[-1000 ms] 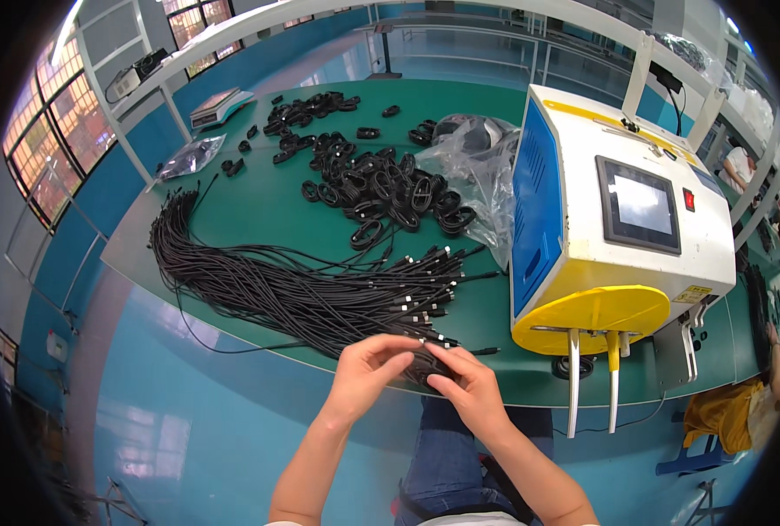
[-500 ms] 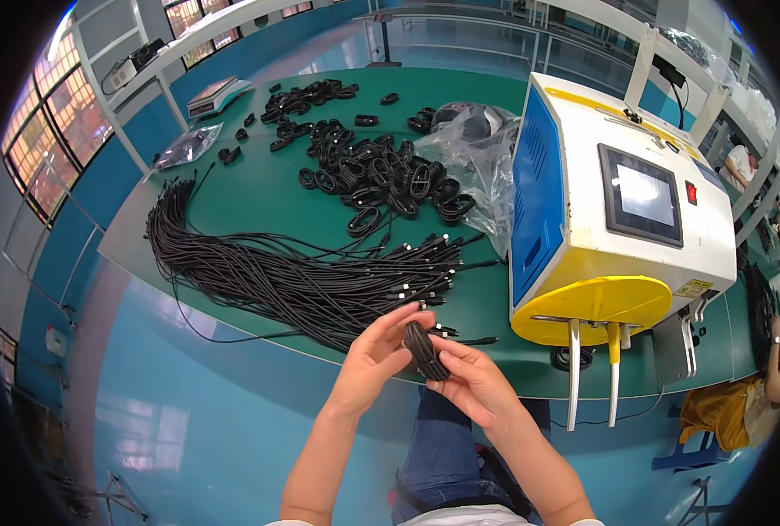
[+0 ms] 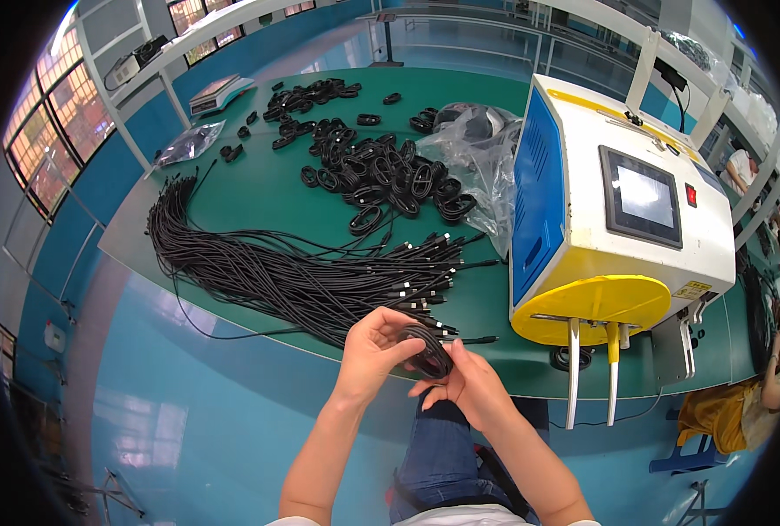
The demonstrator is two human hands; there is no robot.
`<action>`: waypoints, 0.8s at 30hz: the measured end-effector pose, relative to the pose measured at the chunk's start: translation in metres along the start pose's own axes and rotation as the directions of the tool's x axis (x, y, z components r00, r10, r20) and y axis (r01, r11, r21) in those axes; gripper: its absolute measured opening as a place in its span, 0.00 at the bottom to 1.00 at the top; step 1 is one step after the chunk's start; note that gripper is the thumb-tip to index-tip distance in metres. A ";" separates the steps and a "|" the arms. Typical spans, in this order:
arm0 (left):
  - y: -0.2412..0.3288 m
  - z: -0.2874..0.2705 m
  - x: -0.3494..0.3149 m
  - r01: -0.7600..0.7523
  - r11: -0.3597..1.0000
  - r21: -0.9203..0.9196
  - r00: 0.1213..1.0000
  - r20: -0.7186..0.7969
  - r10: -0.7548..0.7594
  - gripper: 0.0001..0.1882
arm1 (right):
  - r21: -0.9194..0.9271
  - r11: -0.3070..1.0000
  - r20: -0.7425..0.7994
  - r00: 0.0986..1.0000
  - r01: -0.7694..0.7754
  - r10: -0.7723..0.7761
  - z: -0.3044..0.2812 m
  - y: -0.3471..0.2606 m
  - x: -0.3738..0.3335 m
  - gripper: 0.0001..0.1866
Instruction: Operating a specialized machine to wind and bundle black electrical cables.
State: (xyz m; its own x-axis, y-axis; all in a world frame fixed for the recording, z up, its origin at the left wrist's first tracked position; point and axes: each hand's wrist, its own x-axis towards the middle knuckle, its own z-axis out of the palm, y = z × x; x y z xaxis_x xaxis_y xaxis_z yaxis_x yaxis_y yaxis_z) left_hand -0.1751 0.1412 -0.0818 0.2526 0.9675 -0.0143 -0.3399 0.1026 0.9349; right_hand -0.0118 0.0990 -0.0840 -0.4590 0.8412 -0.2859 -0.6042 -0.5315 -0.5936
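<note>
Two hands, left (image 3: pixel 374 351) and right (image 3: pixel 469 390), together hold one coiled cable (image 3: pixel 427 351). One surface (image 3: pixel 258 197) carries one machine (image 3: pixel 613 223) with one screen (image 3: pixel 642 197), one large bundle of straight cables (image 3: pixel 294 280), too many to count, dozens of coils (image 3: pixel 381 175), one clear bag (image 3: pixel 478 158), and one scale (image 3: pixel 219 92).

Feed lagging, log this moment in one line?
left hand: gripping coiled black cable | right hand: supporting coil | green table: loose cables

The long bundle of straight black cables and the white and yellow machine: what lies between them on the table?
In the head view, only bare green table separates bundle from machine.
</note>
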 end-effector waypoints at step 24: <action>-0.020 -0.001 0.005 0.089 0.974 -0.210 0.983 0.179 -0.051 0.16 | 0.026 0.989 0.132 0.980 0.144 -0.147 -0.010 0.002 0.009 0.19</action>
State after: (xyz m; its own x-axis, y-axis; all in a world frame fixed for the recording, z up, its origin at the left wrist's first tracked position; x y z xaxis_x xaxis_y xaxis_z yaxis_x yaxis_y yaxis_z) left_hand -0.1681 0.1444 -0.1015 0.4274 0.9041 0.0015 -0.4991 0.2345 0.8342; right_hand -0.0109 0.1063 -0.0955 -0.4473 0.8894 -0.0939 -0.6812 -0.4069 -0.6086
